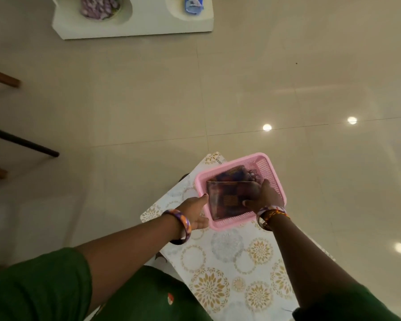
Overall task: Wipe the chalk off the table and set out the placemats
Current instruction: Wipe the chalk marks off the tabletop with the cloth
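Both hands are at the pink basket (272,172) on the patterned table (229,269). The folded placemats (229,195), dark and multicoloured, lie flat inside it, their long axis running along the basket's length, away from the person. The right hand (263,196) pinches their right edge; the left hand (196,210) grips the basket's left rim.

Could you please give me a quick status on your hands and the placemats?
Left hand holding pink basket rim. Right hand gripping folded placemats inside basket. Basket sits on patterned table. Nothing in the way.
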